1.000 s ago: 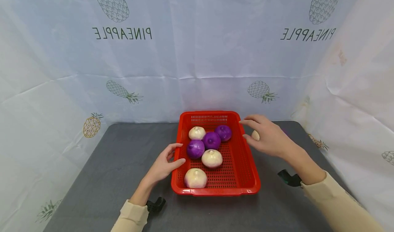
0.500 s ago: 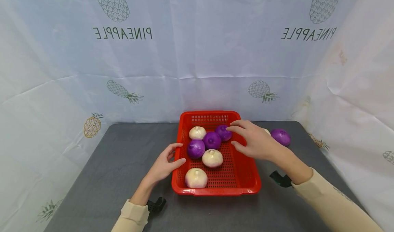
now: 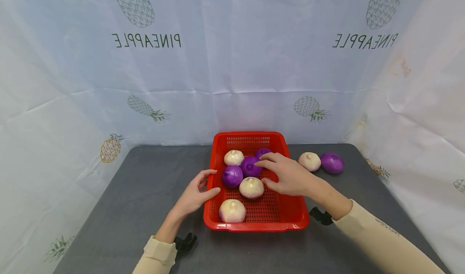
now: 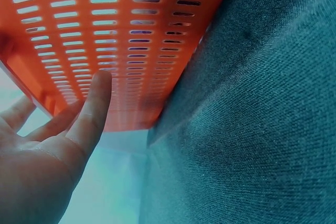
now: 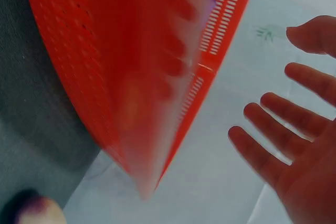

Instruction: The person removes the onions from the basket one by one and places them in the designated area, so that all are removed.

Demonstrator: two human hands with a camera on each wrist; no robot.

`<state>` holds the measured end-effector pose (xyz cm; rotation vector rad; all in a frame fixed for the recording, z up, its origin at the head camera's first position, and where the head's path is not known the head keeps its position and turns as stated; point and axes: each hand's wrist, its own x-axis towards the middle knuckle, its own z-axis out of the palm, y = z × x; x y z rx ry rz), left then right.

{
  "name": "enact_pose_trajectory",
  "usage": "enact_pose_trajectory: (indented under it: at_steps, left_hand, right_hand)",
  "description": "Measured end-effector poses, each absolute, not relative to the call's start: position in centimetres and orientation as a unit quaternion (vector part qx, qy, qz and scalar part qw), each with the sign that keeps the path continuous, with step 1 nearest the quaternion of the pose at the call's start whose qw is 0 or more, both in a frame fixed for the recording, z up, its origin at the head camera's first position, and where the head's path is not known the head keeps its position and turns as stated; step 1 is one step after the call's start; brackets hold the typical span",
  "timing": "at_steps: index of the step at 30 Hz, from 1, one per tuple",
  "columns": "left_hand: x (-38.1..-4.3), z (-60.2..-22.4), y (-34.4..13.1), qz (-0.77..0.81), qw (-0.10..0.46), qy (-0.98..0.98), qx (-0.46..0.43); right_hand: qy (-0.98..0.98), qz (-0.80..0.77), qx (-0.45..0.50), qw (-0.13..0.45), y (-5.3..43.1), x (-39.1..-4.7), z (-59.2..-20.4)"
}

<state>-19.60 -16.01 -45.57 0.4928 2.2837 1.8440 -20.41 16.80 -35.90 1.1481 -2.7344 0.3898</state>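
My left hand point(image 3: 194, 191) is at the left rim of a red plastic basket point(image 3: 256, 226); in the left wrist view its fingers point(image 4: 94, 111) lie against the slotted side wall. Inside sit shiny bulbs like onions or turnips: three purple and three cream. My right hand point(image 3: 288, 175) is over the basket's right side, thumb and fingers spread, holding nothing. Its fingertips are close to the middle purple bulb point(image 3: 250, 167) and the cream bulb point(image 3: 251, 187), and it partly covers the rear purple bulb point(image 3: 263, 152). Another cream bulb point(image 3: 232, 211) sits at the front left corner.
Right of the basket, a cream bulb point(image 3: 309, 161) and a purple bulb point(image 3: 332, 163) lie side by side on the dark grey tabletop point(image 3: 160, 173). White cloth point(image 3: 250, 60) printed with pineapples hangs behind the table and at both sides.
My right hand has moved left, from beside the basket's right rim to over its inside, uncovering the two bulbs on the table. My left hand has stayed at the left rim.
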Motion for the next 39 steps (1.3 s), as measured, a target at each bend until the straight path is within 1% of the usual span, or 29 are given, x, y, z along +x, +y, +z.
enact_pose_trajectory:
  at_steps: [13,22,29,37,39]
  left_hand:
    - [-19.6,-45.6,-16.1,0.618,0.078,0.764,0.167]
    - [-19.4,-45.6,-16.0,0.627,0.083,0.756,0.169]
    - [-19.5,-45.6,-16.0,0.625,0.083,0.758,0.166]
    - [-19.5,-45.6,-16.0,0.621,0.079,0.763,0.164]
    - [-19.5,-45.6,-16.0,0.621,0.08,0.762,0.164]
  right_hand:
    - [-0.901,0.104,0.419,0.048,16.2,-21.2,-38.5]
    - [-0.9,0.1,0.423,0.0,15.5,-21.6,-40.1]
    - [-0.899,0.086,0.429,-0.023,14.8,-21.7,-41.0]
    - [-0.905,0.084,0.414,-0.056,14.3,-21.9,-42.1]
    - [-0.904,0.087,0.414,-0.056,14.2,-22.0,-42.4]
